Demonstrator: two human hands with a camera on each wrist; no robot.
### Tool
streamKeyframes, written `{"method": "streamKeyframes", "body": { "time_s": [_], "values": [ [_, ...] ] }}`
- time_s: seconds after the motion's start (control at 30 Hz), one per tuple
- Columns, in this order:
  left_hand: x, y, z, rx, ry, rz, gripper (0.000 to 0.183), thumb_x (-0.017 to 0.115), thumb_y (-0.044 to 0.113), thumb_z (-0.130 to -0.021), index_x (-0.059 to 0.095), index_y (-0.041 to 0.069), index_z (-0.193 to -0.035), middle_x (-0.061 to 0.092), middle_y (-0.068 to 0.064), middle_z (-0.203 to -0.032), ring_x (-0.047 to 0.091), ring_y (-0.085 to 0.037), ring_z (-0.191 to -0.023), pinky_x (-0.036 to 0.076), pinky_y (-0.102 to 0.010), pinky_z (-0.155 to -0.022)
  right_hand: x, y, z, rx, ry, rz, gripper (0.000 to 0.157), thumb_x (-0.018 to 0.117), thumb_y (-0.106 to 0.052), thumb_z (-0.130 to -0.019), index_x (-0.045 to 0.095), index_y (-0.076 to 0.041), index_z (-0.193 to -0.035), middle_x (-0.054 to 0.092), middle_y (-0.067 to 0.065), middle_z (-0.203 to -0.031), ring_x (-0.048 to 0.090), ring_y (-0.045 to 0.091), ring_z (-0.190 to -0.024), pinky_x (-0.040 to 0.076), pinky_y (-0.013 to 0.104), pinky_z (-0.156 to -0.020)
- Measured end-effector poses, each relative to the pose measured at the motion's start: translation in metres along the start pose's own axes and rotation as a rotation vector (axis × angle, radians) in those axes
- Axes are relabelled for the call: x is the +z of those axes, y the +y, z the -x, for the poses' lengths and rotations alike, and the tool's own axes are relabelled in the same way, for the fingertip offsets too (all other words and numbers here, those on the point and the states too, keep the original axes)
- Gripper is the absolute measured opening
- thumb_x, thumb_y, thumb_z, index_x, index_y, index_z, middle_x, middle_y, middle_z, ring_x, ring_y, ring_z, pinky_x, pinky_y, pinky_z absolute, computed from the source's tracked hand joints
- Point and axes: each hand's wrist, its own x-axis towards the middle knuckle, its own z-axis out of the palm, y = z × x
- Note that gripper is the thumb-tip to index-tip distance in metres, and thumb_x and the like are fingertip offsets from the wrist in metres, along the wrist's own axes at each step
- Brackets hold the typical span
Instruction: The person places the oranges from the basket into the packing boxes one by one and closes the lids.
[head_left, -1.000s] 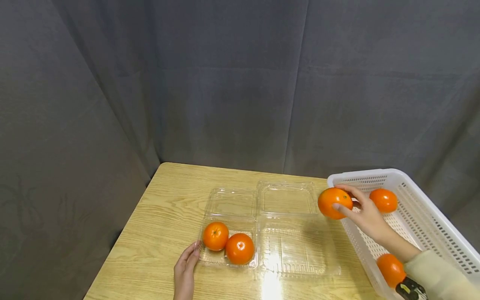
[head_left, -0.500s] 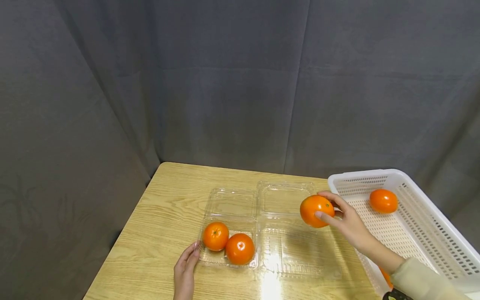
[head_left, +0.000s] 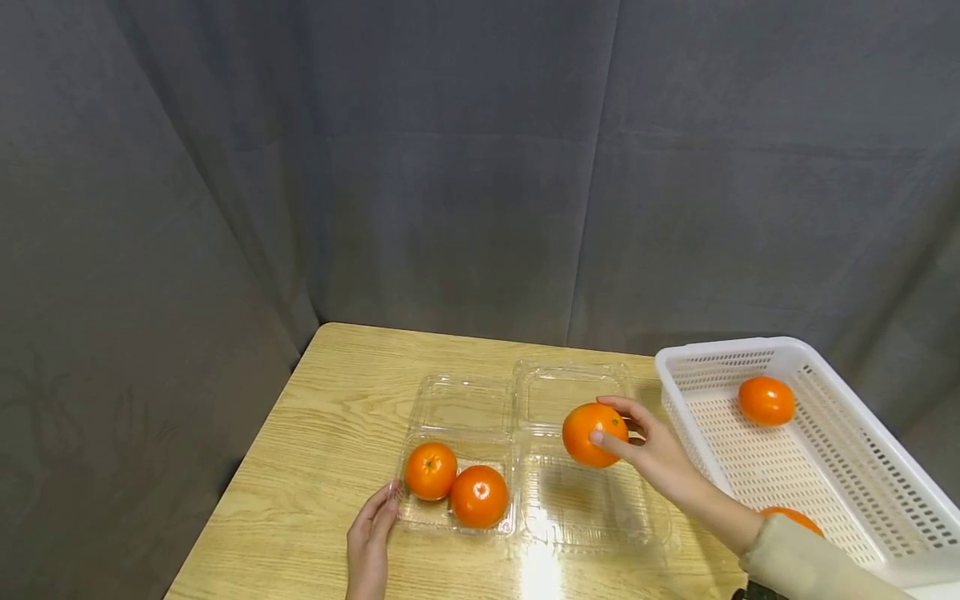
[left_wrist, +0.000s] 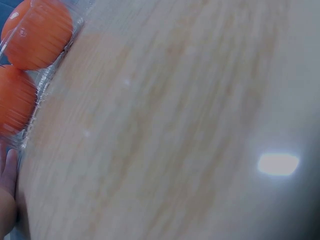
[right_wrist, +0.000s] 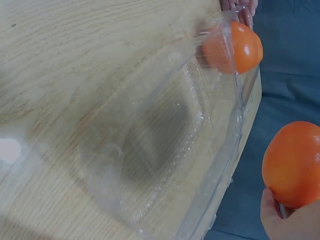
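Orange fruit (head_left: 583, 442) has moved left over a clear container (head_left: 588, 512), pinched in right grip (head_left: 651, 450).

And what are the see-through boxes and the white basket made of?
The see-through boxes look like thin, shiny plastic: the table shows through and their ridged edges glint. The white basket seems to be stiffer plastic with a smooth finish, judging by its rounded rim and neat slots.

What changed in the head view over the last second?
Right hand carried its orange fruit leftward, from the white basket's left rim to above the right clear container. No new grasp or release. Unchanged: left hand at the left clear container, two fruits inside.
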Motion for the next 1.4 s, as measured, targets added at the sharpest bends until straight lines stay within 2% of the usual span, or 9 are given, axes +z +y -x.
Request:
{"method": "streamKeyframes", "body": {
  "time_s": [0.3,0.63,0.83,0.97,1.17,1.4],
  "values": [
    [0.0,0.0,0.002,0.021,0.005,-0.005,0.046,0.051,0.019,-0.105,0.046,-0.014,-0.137,0.049,-0.028,-0.141,0.054,0.006,-0.114,0.042,-0.01,-0.096,0.025,0.01,-0.006,0.017,-0.071,-0.008,0.054,0.078,-0.015,-0.086,0.055,-0.004,-0.134,0.056,0.019,-0.129,0.06,0.028,-0.102,0.053,0.035,-0.082],
    [0.0,0.0,0.001,-0.014,0.026,-0.025,0.045,0.052,0.02,-0.105,0.049,-0.01,-0.137,0.052,-0.023,-0.141,0.055,0.006,-0.113,0.042,-0.01,-0.095,0.05,0.01,-0.005,0.026,-0.048,0.004,0.059,0.082,-0.009,-0.081,0.054,0.001,-0.131,0.057,0.018,-0.124,0.057,0.027,-0.098,0.052,0.035,-0.08],
    [0.0,-0.001,0.001,0.014,0.021,-0.02,0.043,0.052,0.017,-0.104,0.048,-0.012,-0.137,0.052,-0.025,-0.14,0.054,0.007,-0.112,0.043,-0.01,-0.094,0.061,0.017,-0.006,0.067,-0.025,0.02,0.058,0.082,-0.005,-0.079,0.053,0.001,-0.129,0.057,0.016,-0.12,0.057,0.025,-0.094,0.055,0.034,-0.078],
    [0.001,0.0,0.002,0.034,0.028,-0.011,0.041,0.051,0.013,-0.104,0.048,-0.014,-0.136,0.052,-0.027,-0.139,0.055,0.006,-0.113,0.044,-0.01,-0.093,0.069,0.024,-0.007,0.072,-0.022,0.011,0.057,0.082,0.0,-0.078,0.055,0.0,-0.127,0.057,0.016,-0.121,0.06,0.029,-0.099,0.057,0.038,-0.082],
    [0.002,0.0,0.001,0.042,0.034,-0.008,0.041,0.051,0.012,-0.104,0.049,-0.014,-0.135,0.052,-0.028,-0.138,0.055,0.006,-0.113,0.045,-0.011,-0.092,0.079,0.032,-0.007,0.052,-0.035,0.061,0.058,0.084,0.0,-0.075,0.056,0.001,-0.126,0.057,0.017,-0.125,0.06,0.036,-0.109,0.055,0.048,-0.088],
    [0.002,0.001,-0.001,0.032,0.043,-0.009,0.04,0.051,0.012,-0.104,0.049,-0.014,-0.134,0.054,-0.026,-0.137,0.056,0.006,-0.112,0.045,-0.011,-0.091,0.085,0.037,-0.009,0.078,-0.063,0.071,0.06,0.083,0.002,-0.075,0.054,0.001,-0.128,0.056,0.018,-0.127,0.06,0.036,-0.108,0.055,0.049,-0.088]
  ]
}}
